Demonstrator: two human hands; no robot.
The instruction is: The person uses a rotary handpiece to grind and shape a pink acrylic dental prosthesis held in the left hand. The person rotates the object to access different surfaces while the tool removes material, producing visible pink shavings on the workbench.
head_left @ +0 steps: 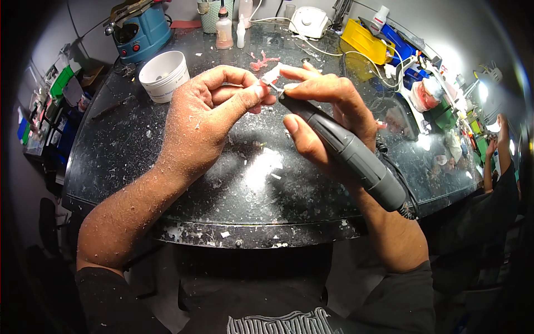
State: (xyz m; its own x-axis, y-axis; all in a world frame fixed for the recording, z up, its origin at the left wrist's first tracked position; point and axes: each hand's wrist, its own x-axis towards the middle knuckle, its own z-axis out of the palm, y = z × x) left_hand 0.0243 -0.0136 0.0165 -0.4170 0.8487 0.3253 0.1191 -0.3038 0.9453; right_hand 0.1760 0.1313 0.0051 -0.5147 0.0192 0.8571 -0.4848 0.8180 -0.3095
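Observation:
My left hand (pixel 203 108), dusted with pale shavings, pinches a small white and pink piece, perhaps dental work (pixel 271 75), between thumb and fingertips above the table. In my right hand (pixel 342 103) lies a black rotary handpiece (pixel 347 147), slanting from lower right up to the piece. Its tip sits at or very near the piece; actual contact cannot be made out. Some right fingers stretch past the tip toward the piece. Beyond my hands, a branching pink scrap (pixel 263 60) rests on the tabletop.
A white tub (pixel 164 77) stands left of my hands, with a blue machine (pixel 142 34) behind it. Bottles (pixel 224 32), a white box (pixel 308 22) with a cord and a yellow bin (pixel 364 42) line the back. Crumbs litter the black table (pixel 128 150). Another person's arm (pixel 503 142) shows far right.

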